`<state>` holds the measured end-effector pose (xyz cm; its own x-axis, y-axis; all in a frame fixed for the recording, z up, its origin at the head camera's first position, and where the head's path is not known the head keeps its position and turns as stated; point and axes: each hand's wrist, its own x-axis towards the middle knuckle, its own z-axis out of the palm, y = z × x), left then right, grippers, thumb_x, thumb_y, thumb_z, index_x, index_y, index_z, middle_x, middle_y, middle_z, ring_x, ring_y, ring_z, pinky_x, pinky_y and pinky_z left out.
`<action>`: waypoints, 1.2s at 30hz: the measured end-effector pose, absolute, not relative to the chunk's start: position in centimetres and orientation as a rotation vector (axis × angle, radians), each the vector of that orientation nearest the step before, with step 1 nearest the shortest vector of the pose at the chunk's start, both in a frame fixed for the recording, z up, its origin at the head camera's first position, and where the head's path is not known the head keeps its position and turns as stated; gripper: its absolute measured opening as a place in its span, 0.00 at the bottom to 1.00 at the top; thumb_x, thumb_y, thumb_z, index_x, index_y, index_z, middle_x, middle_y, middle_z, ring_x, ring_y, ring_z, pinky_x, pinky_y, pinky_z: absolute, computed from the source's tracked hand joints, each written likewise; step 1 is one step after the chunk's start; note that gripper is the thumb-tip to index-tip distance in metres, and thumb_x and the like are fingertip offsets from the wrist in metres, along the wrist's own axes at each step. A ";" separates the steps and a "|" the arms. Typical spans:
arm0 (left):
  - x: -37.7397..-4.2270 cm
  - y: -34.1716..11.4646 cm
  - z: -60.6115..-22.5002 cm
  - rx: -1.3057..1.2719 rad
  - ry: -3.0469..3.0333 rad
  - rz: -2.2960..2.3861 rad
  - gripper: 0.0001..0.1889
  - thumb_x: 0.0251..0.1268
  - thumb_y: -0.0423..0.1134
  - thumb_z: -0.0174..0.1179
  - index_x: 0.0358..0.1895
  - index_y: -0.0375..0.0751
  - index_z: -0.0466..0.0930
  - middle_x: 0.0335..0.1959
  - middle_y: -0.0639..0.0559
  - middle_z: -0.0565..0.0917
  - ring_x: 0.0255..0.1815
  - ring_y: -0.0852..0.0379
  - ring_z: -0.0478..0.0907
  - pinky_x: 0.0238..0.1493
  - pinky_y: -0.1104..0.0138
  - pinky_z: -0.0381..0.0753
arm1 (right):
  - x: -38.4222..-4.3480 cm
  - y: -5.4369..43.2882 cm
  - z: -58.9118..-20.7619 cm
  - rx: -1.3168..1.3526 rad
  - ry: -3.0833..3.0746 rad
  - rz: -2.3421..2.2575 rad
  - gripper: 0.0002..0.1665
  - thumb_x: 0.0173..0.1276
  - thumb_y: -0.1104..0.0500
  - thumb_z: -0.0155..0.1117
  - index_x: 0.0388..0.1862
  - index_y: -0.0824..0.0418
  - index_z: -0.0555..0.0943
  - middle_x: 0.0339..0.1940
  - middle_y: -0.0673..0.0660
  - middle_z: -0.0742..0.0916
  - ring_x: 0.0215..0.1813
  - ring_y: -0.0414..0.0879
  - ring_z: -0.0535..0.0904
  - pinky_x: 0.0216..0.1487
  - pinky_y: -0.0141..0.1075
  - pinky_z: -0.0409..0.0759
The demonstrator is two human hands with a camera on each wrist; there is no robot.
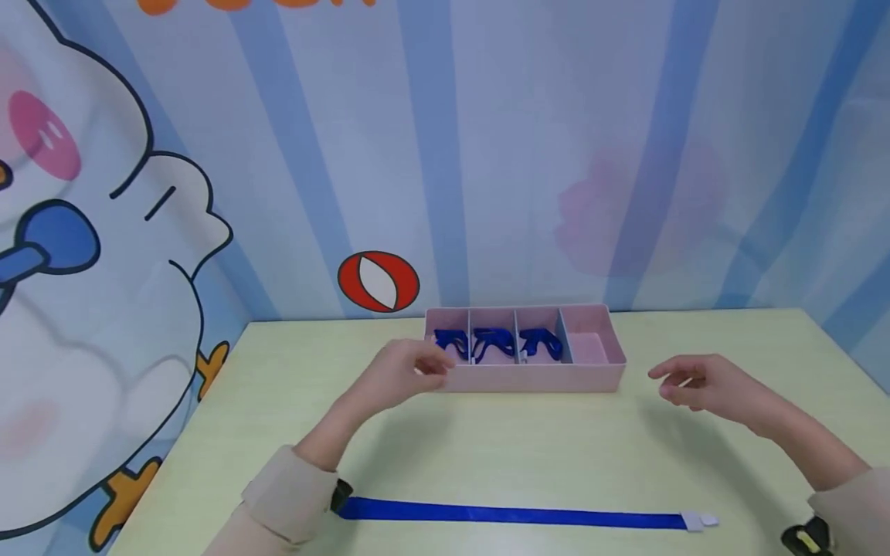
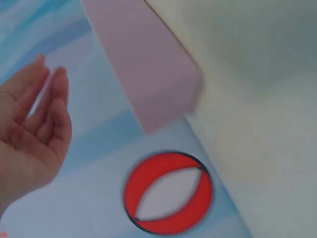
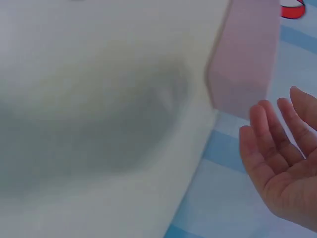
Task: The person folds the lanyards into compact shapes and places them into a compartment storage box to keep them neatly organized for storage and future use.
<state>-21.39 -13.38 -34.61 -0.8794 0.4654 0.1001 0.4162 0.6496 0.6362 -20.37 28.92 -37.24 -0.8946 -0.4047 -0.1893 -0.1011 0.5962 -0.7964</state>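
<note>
In the head view, a pink box point(image 1: 535, 378) divided into compartments stands at the back of the table. Three of its compartments each hold a folded dark blue strap point(image 1: 494, 344); the rightmost one shows only its pink floor. My left hand point(image 1: 403, 374) hovers before the box's left end, fingers loosely bent, holding nothing. To the right of the box, my right hand point(image 1: 716, 390) is held above the table, also with nothing in it. A long blue strap point(image 1: 514, 515) with a white end piece point(image 1: 695, 521) lies flat along the front, its left end near the left sleeve.
The pale yellow table point(image 1: 556, 448) meets a blue striped backdrop point(image 1: 487, 154) behind the box. A printed white cartoon figure point(image 1: 104, 324) covers the left side, and a printed red and white ball point(image 1: 378, 282) shows just left of the box.
</note>
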 end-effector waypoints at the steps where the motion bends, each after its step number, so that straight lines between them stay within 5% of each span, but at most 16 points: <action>1: -21.2 -14.5 -34.9 0.720 2.719 1.084 0.09 0.58 0.33 0.64 0.43 0.41 0.84 0.35 0.53 0.84 0.35 0.59 0.78 0.40 0.68 0.79 | -20.0 29.2 -37.6 -0.421 2.469 -1.202 0.26 0.67 0.56 0.59 0.57 0.73 0.71 0.42 0.61 0.81 0.39 0.47 0.78 0.38 0.39 0.80; 9: -19.1 -21.6 -37.6 0.634 2.280 1.130 0.12 0.58 0.35 0.65 0.45 0.38 0.82 0.45 0.43 0.82 0.44 0.48 0.78 0.47 0.59 0.76 | -17.2 30.5 -41.0 -0.609 2.429 -1.208 0.17 0.64 0.61 0.63 0.48 0.72 0.78 0.33 0.55 0.83 0.32 0.39 0.77 0.33 0.31 0.79; 17: -17.0 -23.7 -39.3 0.567 2.280 0.947 0.14 0.51 0.36 0.70 0.43 0.47 0.83 0.40 0.55 0.82 0.41 0.52 0.75 0.46 0.57 0.73 | -15.3 29.9 -43.1 -0.741 2.360 -1.195 0.13 0.61 0.58 0.66 0.41 0.65 0.81 0.31 0.46 0.83 0.31 0.36 0.75 0.30 0.30 0.77; 26: -15.5 -23.5 -40.3 0.590 2.339 0.800 0.10 0.48 0.39 0.71 0.34 0.52 0.82 0.31 0.59 0.77 0.34 0.57 0.71 0.37 0.67 0.73 | -14.0 29.4 -43.5 -0.672 2.374 -1.094 0.10 0.59 0.55 0.68 0.38 0.58 0.82 0.25 0.44 0.78 0.28 0.36 0.72 0.28 0.28 0.73; 36: -14.8 -23.8 -40.8 0.619 2.295 0.865 0.11 0.48 0.44 0.71 0.35 0.50 0.81 0.29 0.60 0.77 0.31 0.60 0.72 0.34 0.71 0.74 | -13.3 29.1 -43.5 -0.631 2.374 -1.065 0.10 0.58 0.54 0.69 0.37 0.55 0.82 0.26 0.47 0.77 0.28 0.37 0.71 0.27 0.29 0.71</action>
